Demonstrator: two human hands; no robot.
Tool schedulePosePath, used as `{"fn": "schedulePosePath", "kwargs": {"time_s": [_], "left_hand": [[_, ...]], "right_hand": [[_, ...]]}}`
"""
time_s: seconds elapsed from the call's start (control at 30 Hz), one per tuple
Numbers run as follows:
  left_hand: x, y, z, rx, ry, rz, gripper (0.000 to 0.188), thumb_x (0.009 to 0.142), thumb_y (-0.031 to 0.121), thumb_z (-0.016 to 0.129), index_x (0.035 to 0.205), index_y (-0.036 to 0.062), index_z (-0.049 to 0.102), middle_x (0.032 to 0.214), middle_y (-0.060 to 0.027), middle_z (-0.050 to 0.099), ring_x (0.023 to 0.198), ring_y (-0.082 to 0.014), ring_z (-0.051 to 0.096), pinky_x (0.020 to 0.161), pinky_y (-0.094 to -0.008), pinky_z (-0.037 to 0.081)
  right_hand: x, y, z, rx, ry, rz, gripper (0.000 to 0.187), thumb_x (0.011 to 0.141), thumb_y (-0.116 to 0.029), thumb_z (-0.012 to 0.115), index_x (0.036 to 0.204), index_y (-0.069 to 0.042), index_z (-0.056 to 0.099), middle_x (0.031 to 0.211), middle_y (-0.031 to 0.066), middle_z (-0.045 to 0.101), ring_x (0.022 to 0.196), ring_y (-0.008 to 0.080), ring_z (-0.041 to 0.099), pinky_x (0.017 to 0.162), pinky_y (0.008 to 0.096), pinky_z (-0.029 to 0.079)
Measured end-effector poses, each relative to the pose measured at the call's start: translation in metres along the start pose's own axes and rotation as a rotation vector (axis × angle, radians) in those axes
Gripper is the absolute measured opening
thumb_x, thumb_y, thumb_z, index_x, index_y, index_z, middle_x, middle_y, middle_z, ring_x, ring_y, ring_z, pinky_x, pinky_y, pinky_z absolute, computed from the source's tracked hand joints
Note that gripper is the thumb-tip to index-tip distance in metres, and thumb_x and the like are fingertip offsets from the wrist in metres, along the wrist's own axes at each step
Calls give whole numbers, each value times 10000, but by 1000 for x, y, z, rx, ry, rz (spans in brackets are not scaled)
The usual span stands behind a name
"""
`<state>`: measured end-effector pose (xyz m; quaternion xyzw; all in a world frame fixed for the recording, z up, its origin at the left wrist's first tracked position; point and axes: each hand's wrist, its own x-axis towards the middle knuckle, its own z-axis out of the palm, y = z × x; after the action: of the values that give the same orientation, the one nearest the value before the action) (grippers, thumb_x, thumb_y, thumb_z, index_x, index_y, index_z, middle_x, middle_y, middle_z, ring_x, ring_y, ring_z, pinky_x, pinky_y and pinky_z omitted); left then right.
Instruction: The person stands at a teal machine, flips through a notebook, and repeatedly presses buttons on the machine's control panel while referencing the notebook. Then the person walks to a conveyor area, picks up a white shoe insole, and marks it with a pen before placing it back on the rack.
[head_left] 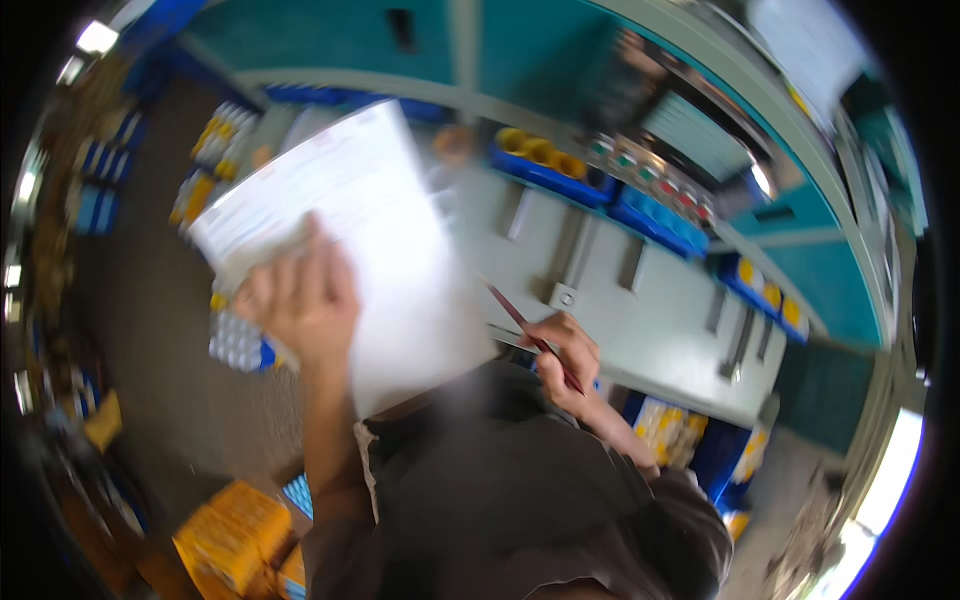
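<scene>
A large white sheet of paper with faint lines of print spreads in front of me, left of the middle, its far corner tilted up. My left hand lies over its left part, index finger stretched toward the print; motion smears the other fingers. At the right, my right hand is closed round a slim dark red pencil, whose pointed tip is aimed up and left toward the paper's right edge. The pencil tip appears apart from the sheet.
Beyond the paper stands a pale workbench with metal bars on it. Blue bins of yellow and other coloured parts line its back, below a screen. An orange-yellow wrapped bundle sits on the floor at lower left.
</scene>
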<state>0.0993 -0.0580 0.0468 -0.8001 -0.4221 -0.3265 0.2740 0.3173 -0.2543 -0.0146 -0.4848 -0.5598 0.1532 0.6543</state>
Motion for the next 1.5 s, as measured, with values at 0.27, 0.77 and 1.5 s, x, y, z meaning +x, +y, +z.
{"fn": "schedulePosePath", "kwargs": {"time_s": [0.27,0.77,1.5], "left_hand": [[7,-2,5,-8,16,90,303,953,375,718,1171,179,795,721,44,600,743,-181,508,790,-346,346],[10,-1,7,-2,-17,97,314,956,365,717,1187,164,788,729,42,630,739,-175,513,780,-350,359],[8,-5,8,28,0,124,316,959,358,718,1196,160,784,727,44,627,739,-175,513,786,-345,359]], "right_hand": [[33,40,-104,-535,395,24,346,953,-208,681,1210,22,679,1095,155,682,920,264,601,831,356,498],[90,95,-188,-934,694,-75,227,980,-161,694,1186,-79,746,995,18,751,915,162,588,813,287,486],[74,112,-180,-1017,569,-88,160,908,-106,726,1066,-103,742,865,21,698,807,222,577,757,356,395]]}}
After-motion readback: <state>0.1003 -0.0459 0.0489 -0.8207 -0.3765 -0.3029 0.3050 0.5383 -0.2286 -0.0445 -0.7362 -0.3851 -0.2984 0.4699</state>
